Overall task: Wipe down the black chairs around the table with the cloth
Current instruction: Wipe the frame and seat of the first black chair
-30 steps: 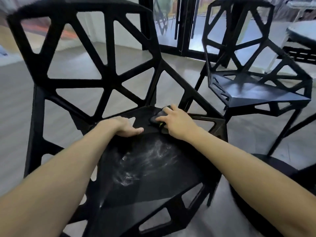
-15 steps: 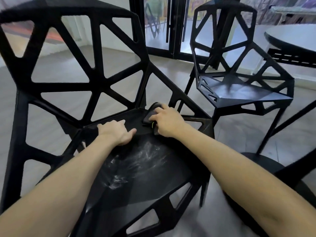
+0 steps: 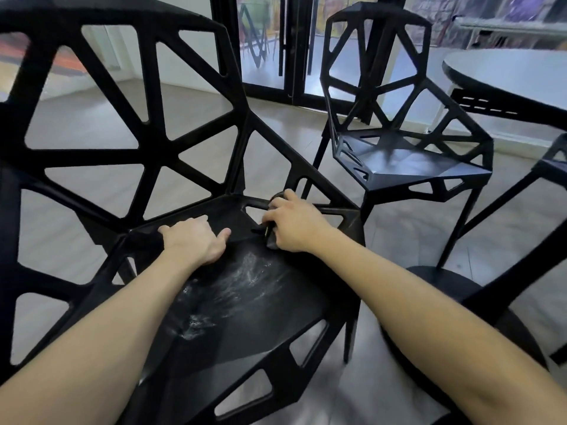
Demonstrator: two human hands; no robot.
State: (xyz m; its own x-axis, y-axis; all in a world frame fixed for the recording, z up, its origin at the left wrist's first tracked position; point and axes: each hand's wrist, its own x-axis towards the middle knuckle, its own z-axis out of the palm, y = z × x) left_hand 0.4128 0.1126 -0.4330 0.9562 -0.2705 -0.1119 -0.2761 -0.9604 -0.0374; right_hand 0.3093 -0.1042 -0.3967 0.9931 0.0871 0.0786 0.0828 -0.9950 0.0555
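At seat rear: right hand (image 3: 294,227) clutches cloth (image 3: 271,240); left hand (image 3: 196,239) flat, open.

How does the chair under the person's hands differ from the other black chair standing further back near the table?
The near chair has whitish smears across its seat; the far chair has a seat that looks plain, with only a soft sheen. The near chair has both hands on it, the left hand resting on the seat and the right hand pressing a dark cloth at the seat's back edge; the far chair stands untouched. Both are black with the same angular, triangle-cutout frame.
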